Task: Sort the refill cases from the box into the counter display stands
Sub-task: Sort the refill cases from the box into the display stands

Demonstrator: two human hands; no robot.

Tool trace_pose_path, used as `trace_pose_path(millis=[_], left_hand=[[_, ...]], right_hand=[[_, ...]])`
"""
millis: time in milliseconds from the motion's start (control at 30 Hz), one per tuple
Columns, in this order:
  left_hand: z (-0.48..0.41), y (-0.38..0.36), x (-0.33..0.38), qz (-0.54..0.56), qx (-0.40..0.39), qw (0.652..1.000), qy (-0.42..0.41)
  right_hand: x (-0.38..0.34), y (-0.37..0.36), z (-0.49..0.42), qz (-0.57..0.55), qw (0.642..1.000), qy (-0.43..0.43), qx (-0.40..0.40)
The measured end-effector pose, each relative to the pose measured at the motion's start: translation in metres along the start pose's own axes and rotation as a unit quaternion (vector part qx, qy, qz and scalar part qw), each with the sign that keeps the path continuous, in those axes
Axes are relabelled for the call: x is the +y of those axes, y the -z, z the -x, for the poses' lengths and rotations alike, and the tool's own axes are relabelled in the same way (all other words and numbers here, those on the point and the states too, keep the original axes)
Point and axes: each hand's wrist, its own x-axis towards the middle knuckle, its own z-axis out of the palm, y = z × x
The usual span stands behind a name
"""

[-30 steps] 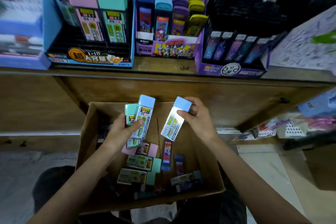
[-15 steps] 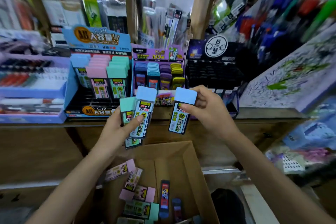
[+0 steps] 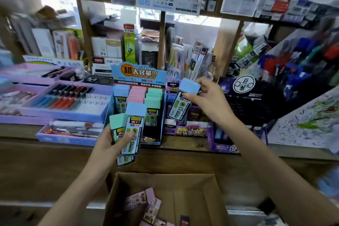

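My left hand (image 3: 108,145) grips a small stack of refill cases, a blue-capped one (image 3: 133,128) in front and a green-capped one (image 3: 117,126) behind it, in front of the blue display stand (image 3: 139,77). That stand holds rows of blue, pink and green capped cases. My right hand (image 3: 207,101) pinches a single blue-capped case (image 3: 181,102) by its cap, held over the purple display stand (image 3: 185,130). The cardboard box (image 3: 201,196) sits below the counter with pink-capped cases (image 3: 141,198) lying in it.
A black and purple stand (image 3: 244,93) is at the right of the purple one. Lilac trays of pens (image 3: 62,97) fill the counter's left. A slanted patterned board (image 3: 308,123) rises at right. Shelves crowded with stationery stand behind the wooden counter (image 3: 183,145).
The view has tilted up from the box to the counter. Both hands have lifted their cases from over the box up to the display stands, the right hand moving further up and right.
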Motion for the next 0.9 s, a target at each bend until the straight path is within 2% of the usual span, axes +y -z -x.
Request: trace_pose_path(millis=[333,567,700,833,900], left_hand=[[0.005,0.048,-0.002,-0.006,0.054,0.998,-0.018],[0.015,0.093,-0.010,0.013,0.096,0.995,-0.011],[0.017,0.105,-0.010,0.027,0.115,0.993,-0.012],[0.017,0.104,-0.012,0.033,0.117,0.993,-0.011],[0.015,0.104,-0.013,0.033,0.117,0.993,-0.008]], right_hand=[[-0.034,-0.072,-0.017,0.031,0.996,0.055,-0.059],[-0.051,-0.136,-0.050,0.099,0.987,0.122,-0.043],[-0.043,-0.156,-0.066,0.139,0.981,0.117,-0.065],[-0.034,-0.168,-0.075,0.150,0.982,0.104,-0.041],[-0.030,-0.171,-0.076,0.183,0.976,0.105,-0.055]])
